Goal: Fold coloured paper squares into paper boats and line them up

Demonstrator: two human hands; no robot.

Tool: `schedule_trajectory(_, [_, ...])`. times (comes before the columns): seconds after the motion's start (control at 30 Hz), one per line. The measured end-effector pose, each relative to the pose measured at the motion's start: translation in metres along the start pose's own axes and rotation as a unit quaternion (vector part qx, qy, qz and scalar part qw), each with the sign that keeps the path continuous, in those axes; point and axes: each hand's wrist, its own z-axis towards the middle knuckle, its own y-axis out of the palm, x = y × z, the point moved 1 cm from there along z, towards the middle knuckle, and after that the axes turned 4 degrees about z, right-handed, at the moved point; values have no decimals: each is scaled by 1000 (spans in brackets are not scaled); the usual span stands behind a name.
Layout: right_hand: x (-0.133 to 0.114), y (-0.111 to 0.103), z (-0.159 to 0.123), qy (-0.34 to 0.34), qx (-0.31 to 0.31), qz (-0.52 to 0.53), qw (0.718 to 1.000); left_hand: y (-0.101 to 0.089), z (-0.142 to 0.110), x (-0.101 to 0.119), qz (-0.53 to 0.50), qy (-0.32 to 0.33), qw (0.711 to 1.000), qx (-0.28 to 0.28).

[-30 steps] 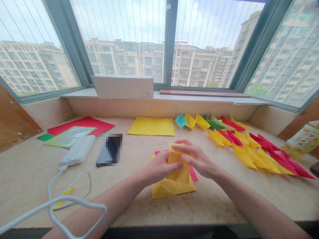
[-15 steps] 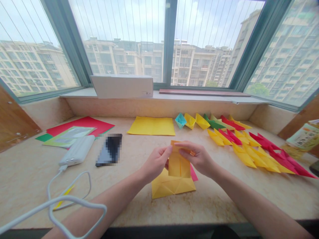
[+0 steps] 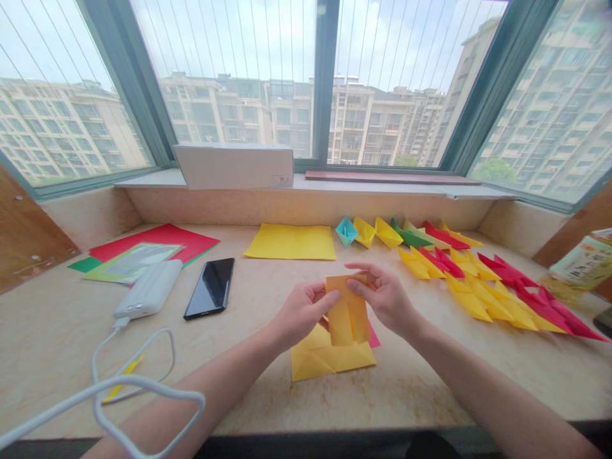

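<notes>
A folded yellow sheet of paper (image 3: 345, 322) is held upright between both hands, with a lengthwise seam down its lower half. My left hand (image 3: 306, 311) pinches its left edge, thumb on the near face. On the upper right corner, my right hand (image 3: 380, 294) grips it with the thumb in front and the fingers behind, partly hidden. Below the held piece, another creased yellow paper (image 3: 315, 363) lies on the counter, and a pink-red paper (image 3: 373, 336) peeks out at its right side.
Folded paper boats (image 3: 366, 233) and other red and yellow folded pieces (image 3: 471, 299) line the right side. A flat yellow sheet (image 3: 290, 242) lies at the back. To the left are a phone (image 3: 210, 288), a white power bank (image 3: 149, 290), its looping cable (image 3: 143, 380) and red paper (image 3: 191, 239).
The folded yellow paper has been straightened, then tipped slightly. My left thumb has shifted onto its front face, and my right hand's fingers have lifted and moved a little to the right.
</notes>
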Motion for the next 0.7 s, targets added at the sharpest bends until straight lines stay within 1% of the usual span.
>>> schedule_trajectory(0.07, [-1,2,-2,-7,-3,-26,1000,1,0,-1,6,-5,1000,-19])
schedule_trajectory(0.1, [-2,3,-2,-6,-3,-36,999,1,0,-2,11,-1,1000,-14])
schedule_trajectory(0.2, [-5,4,-2,13,-9,-39,999,2,0,-2,15,15,999,30])
schedule_trajectory(0.23, [-6,3,-2,21,-13,-39,999,2,0,-1,16,14,999,35])
schedule_trajectory(0.33, [-10,0,-1,31,-25,-77,996,1,-1,1,41,6,999,11])
schedule_trajectory(0.4, [-12,-2,-2,13,-39,-128,991,0,-3,3,90,21,996,12])
schedule_trajectory(0.47, [-13,-4,-3,-11,-52,-170,984,-2,-4,5,151,51,986,41])
schedule_trajectory(0.53, [-15,-5,-4,-24,-64,-177,982,-4,-4,6,187,72,977,70])
schedule_trajectory(0.6, [-17,-5,-4,-10,-90,-132,987,-5,-3,6,174,83,976,98])
schedule_trajectory(0.7, [-18,-3,-5,38,-152,-36,987,-7,-1,6,117,101,973,169])
